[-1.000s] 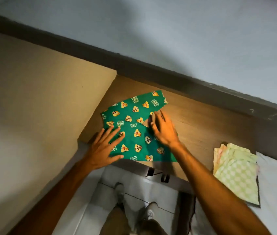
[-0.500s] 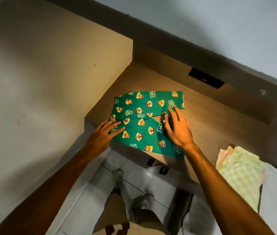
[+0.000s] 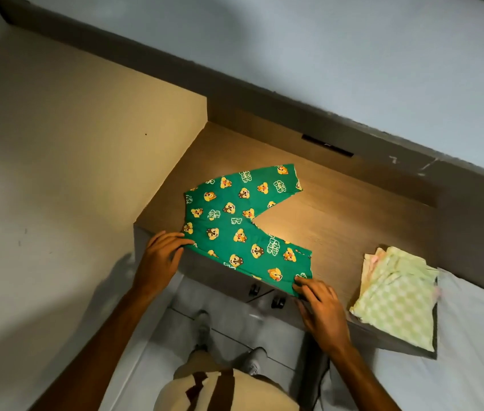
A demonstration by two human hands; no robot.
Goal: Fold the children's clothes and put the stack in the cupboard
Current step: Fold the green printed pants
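Note:
Green children's trousers [image 3: 235, 221] with a cartoon chipmunk print lie flat on the wooden top [image 3: 338, 221], legs spread in a V toward the right. My left hand [image 3: 157, 262] pinches the near corner of the waistband at the top's front edge. My right hand [image 3: 321, 310] pinches the hem of the near leg, which hangs slightly over the front edge. A folded stack of pale green checked clothes [image 3: 398, 295] sits to the right on the same top.
A tall beige cabinet side [image 3: 86, 173] rises on the left against the wooden top. Drawer knobs [image 3: 254, 290] show below the front edge. A white bed sheet [image 3: 478, 336] lies at the right. A grey wall [image 3: 353, 54] stands behind.
The trousers' legs have been opened out into a V. My right hand moved from the middle of the cloth to the near leg's hem; my left hand shifted to the waistband corner.

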